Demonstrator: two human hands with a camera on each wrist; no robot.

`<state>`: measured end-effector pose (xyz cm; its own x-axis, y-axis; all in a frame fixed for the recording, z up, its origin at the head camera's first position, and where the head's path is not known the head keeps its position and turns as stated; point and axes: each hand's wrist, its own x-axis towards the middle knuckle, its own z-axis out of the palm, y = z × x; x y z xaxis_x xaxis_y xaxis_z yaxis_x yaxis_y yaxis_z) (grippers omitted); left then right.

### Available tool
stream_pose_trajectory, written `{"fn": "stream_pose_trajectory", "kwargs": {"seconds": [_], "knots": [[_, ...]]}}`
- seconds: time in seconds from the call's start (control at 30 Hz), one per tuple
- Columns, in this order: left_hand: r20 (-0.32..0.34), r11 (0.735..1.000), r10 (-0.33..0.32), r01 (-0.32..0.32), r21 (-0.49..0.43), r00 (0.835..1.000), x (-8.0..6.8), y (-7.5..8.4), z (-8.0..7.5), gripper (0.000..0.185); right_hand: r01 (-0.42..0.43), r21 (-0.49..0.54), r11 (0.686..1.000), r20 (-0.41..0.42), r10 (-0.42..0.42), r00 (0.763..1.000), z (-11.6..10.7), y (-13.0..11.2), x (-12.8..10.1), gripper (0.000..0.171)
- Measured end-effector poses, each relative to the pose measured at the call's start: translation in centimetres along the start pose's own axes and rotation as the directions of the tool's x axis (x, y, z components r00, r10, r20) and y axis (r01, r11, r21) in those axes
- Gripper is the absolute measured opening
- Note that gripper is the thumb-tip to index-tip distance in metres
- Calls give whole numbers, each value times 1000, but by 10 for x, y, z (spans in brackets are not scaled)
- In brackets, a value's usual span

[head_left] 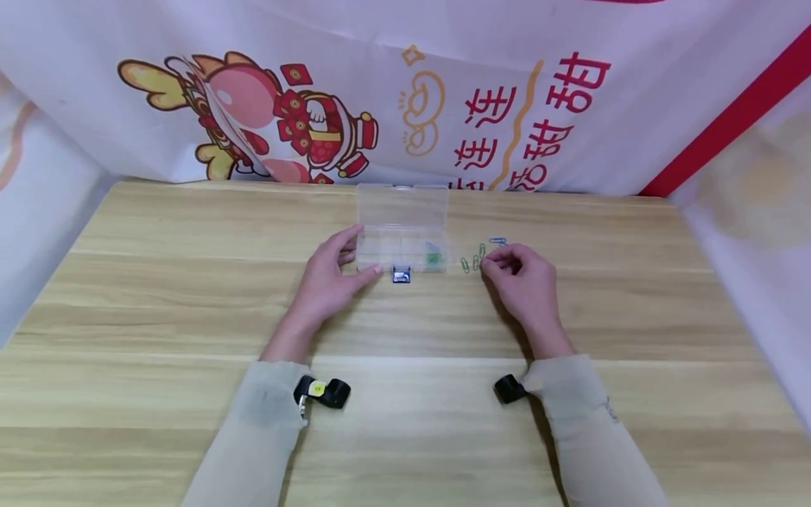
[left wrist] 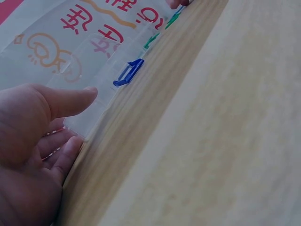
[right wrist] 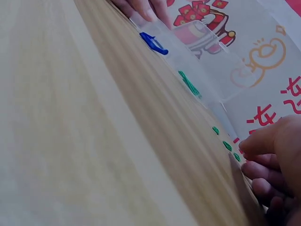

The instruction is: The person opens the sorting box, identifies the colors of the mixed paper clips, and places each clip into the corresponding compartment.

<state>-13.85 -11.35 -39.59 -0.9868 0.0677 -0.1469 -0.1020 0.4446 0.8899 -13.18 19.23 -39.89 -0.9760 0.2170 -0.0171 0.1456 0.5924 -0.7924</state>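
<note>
your left hand (head_left: 329,278) lies open-fingered against the clear plastic compartment box (head_left: 402,232) mid-surface, lid up; your right hand (head_left: 522,278) curls onto small green and blue wire paper clips (head_left: 474,260) just right of it — light, springy, slippery; pinch one by its loop; whether one is already pinched, i cannot tell.

A pale wooden tabletop (head_left: 158,296) is spreading wide, with a cartoon-printed white cloth (head_left: 253,84) hanging along its far edge.
</note>
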Motion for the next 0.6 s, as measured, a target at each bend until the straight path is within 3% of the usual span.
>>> {"fn": "stream_pose_trajectory", "kwargs": {"seconds": [0.33, 0.6], "knots": [[-12, 1000, 15, -15, 5, 1000, 1, 4, -1, 80, 202, -73, 977, -7, -203, 979, 6, -3, -3, 18], [-9, 1000, 0, 0, -10, 1000, 0, 2, 0, 80, 253, -108, 961, -4, -255, 967, 9, -2, -4, 13]]}}
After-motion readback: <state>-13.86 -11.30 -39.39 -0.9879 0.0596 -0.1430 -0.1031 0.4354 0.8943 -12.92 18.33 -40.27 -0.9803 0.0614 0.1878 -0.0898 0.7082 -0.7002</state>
